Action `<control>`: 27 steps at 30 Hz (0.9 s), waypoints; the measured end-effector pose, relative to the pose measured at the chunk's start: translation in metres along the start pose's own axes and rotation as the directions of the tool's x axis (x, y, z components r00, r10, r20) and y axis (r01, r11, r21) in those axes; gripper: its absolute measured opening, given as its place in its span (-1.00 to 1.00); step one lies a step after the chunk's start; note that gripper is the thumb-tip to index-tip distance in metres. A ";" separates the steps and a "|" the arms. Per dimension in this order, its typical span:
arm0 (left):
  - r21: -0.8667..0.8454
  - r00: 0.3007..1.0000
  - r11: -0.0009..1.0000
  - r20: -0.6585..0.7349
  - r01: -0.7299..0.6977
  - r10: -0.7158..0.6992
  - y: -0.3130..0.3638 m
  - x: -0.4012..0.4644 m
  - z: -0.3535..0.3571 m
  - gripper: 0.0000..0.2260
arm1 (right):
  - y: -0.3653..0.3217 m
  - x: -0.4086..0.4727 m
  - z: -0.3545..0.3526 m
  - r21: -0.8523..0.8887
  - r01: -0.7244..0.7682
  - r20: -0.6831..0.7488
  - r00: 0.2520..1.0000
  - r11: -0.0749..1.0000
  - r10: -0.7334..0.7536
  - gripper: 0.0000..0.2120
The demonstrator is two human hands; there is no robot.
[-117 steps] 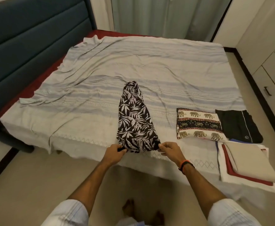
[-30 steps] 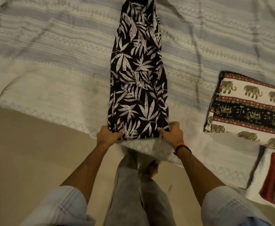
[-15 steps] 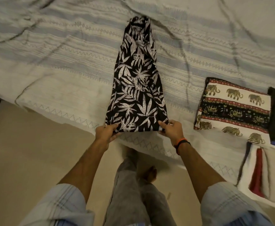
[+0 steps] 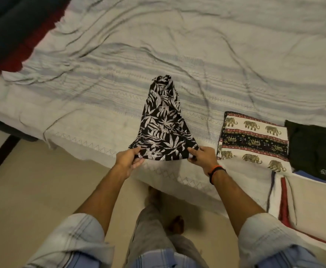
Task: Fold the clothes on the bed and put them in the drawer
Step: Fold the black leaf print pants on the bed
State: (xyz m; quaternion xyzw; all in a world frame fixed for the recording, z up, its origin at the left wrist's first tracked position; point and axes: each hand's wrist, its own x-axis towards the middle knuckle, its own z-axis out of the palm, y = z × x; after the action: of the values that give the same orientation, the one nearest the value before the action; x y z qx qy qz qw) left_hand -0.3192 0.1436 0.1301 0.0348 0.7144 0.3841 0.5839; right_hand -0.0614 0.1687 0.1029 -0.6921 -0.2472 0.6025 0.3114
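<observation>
Leaf-print garment (image 4: 164,130), near corners between left hand (image 4: 128,159) and right hand (image 4: 201,156).

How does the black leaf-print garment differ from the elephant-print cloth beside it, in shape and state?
The black garment with white leaf print lies in a long strip, narrow at the far end and wide near the bed's edge; the folded cream, black and red elephant-print cloth forms a compact rectangle. The left hand and right hand grip the leaf-print garment's near corners; nothing touches the elephant-print cloth. Both lie on the striped grey bedsheet.
</observation>
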 end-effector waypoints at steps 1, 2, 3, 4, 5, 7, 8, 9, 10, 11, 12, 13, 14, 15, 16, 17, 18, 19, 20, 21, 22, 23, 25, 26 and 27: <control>-0.015 1.000 1.000 0.009 -0.020 0.020 0.007 -0.007 0.003 -0.93 | -0.010 -0.005 -0.002 0.021 0.028 0.003 1.000 0.999 -0.028 -0.82; -0.020 0.999 0.999 0.014 -0.037 0.038 0.013 -0.011 0.005 -0.93 | -0.019 -0.008 -0.003 0.041 0.049 0.010 0.999 0.998 -0.049 -0.85; -0.015 0.998 0.998 0.019 -0.061 0.062 0.020 -0.016 0.008 -0.93 | -0.028 -0.011 -0.005 0.061 0.072 0.016 0.997 0.996 -0.073 -0.89; -0.010 0.997 0.997 0.021 -0.080 0.080 0.025 -0.018 0.011 -0.93 | -0.035 -0.013 -0.005 0.070 0.087 0.016 0.996 0.994 -0.088 -0.93; -0.007 0.996 0.996 0.024 -0.091 0.091 0.027 -0.020 0.012 -0.93 | -0.038 -0.014 -0.005 0.071 0.096 0.011 0.995 0.993 -0.097 -0.95; -0.004 0.996 0.996 0.015 -0.090 0.090 0.024 -0.023 0.014 -0.94 | -0.035 -0.013 -0.006 0.048 0.097 -0.007 0.995 0.994 -0.097 -0.94; 0.002 0.997 0.997 0.003 -0.080 0.080 0.019 -0.023 0.014 -0.94 | -0.028 -0.011 -0.007 0.031 0.085 -0.017 0.996 0.996 -0.084 -0.91; 0.006 0.998 0.998 -0.011 -0.064 0.064 0.012 -0.023 0.012 -0.92 | -0.020 -0.010 -0.008 0.021 0.067 -0.025 0.997 0.998 -0.067 -0.89; 0.010 0.999 0.999 -0.021 -0.046 0.046 0.005 -0.022 0.010 -0.90 | -0.011 -0.009 -0.009 0.010 0.046 -0.032 0.998 0.999 -0.046 -0.90; 0.012 0.999 1.000 -0.030 -0.026 0.027 -0.004 -0.022 0.008 -0.88 | -0.001 -0.009 -0.010 0.004 0.025 -0.037 0.999 1.000 -0.025 -0.93; 0.012 0.999 1.000 -0.035 -0.008 0.008 -0.011 -0.021 0.006 -0.87 | 0.007 -0.009 -0.011 -0.004 0.005 -0.043 0.999 1.000 -0.005 -0.94; 0.007 0.999 1.000 -0.036 0.010 -0.010 -0.018 -0.020 0.004 -0.87 | 0.015 -0.009 -0.012 -0.006 -0.014 -0.047 0.999 1.000 0.013 -0.93; 0.001 0.999 1.000 -0.037 0.026 -0.025 -0.024 -0.019 0.003 -0.87 | 0.022 -0.010 -0.013 -0.011 -0.032 -0.047 0.998 0.999 0.032 -0.93; 0.000 0.998 0.999 -0.041 0.038 -0.038 -0.029 -0.018 0.001 -0.86 | 0.027 -0.011 -0.014 -0.014 -0.048 -0.045 0.998 0.999 0.047 -0.93; 0.003 0.998 0.999 -0.049 0.047 -0.047 -0.033 -0.016 0.000 -0.85 | 0.031 -0.010 -0.015 -0.020 -0.065 -0.044 0.997 0.998 0.064 -0.93; 0.006 0.997 0.999 -0.056 0.052 -0.051 -0.035 -0.015 -0.001 -0.83 | 0.032 -0.010 -0.016 -0.023 -0.075 -0.043 0.996 0.997 0.074 -0.94; 0.005 0.997 0.998 -0.062 0.056 -0.055 -0.036 -0.013 -0.002 -0.83 | 0.032 -0.009 -0.016 -0.026 -0.084 -0.040 0.996 0.996 0.083 -0.94; 0.001 0.997 0.998 -0.058 0.057 -0.057 -0.035 -0.012 -0.001 -0.86 | 0.029 -0.008 -0.016 -0.016 -0.088 -0.036 0.996 0.996 0.088 -0.93; -0.003 0.997 0.998 -0.048 0.056 -0.056 -0.033 -0.010 0.000 -0.90 | 0.024 -0.007 -0.016 -0.006 -0.088 -0.029 0.996 0.996 0.088 -0.93; -0.011 0.998 0.998 -0.039 0.055 -0.055 -0.029 -0.008 0.002 -0.93 | 0.017 -0.005 -0.014 0.008 -0.084 -0.026 0.996 0.996 0.084 -0.92; -0.025 0.998 0.998 -0.030 0.053 -0.054 -0.024 -0.006 0.005 -0.95 | 0.010 -0.002 -0.013 0.020 -0.078 -0.029 0.997 0.997 0.078 -0.92; -0.047 0.998 0.998 -0.019 0.052 -0.053 -0.016 -0.002 0.009 -0.96 | 0.000 0.003 -0.012 0.030 -0.073 -0.031 0.997 0.997 0.074 -0.92; -0.096 0.999 0.994 -0.003 0.047 -0.047 -0.002 0.006 0.016 -0.94 | -0.019 0.010 -0.007 0.054 -0.070 -0.035 0.997 0.996 0.072 -0.91; -0.121 0.999 0.992 0.004 0.043 -0.043 0.009 0.013 0.021 -0.92 | -0.032 0.017 -0.004 0.069 -0.070 -0.038 0.997 0.995 0.073 -0.90; -0.138 0.999 0.990 0.001 0.039 -0.040 0.018 0.018 0.024 -0.91 | -0.042 0.022 -0.001 0.086 -0.071 -0.043 0.996 0.994 0.075 -0.88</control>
State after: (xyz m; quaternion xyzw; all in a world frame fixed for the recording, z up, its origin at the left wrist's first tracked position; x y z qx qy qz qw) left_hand -0.3112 0.1780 0.1259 -0.0199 0.6872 0.4208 0.5919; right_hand -0.0559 0.2134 0.1188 -0.7008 -0.1888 0.6071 0.3235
